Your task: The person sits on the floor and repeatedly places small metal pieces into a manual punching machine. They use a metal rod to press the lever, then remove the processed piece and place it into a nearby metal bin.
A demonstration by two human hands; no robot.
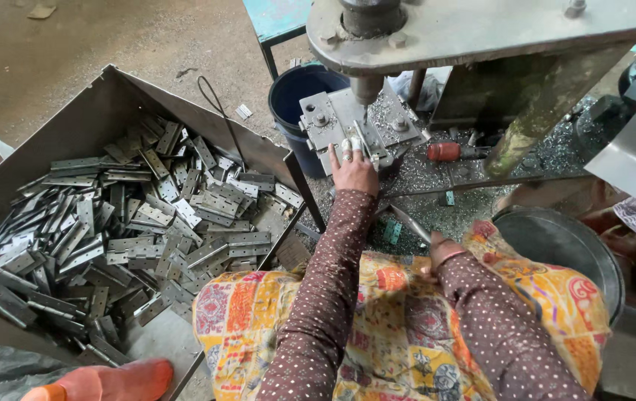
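Workshop floor, drill press far centre; left hand (pixel 353 169) pins a hinge plate (pixel 362 141) on the jig (pixel 333 122), fingertips pressing it flat. Right hand (pixel 440 249), near right, clenches a lever handle (pixel 409 223).

Floor (pixel 73 52): bare grey concrete; carries an open metal bin (pixel 73 126) heaped with flat steel hinge plates (pixel 132 223); a dark blue bucket (pixel 295 89) stands just beside the bin
Machine table (pixel 436 178): strewn with metal shavings (pixel 555 152); bears a bolted steel jig (pixel 333 122) under the spindle; a red-handled tool (pixel 448 151) lies near it
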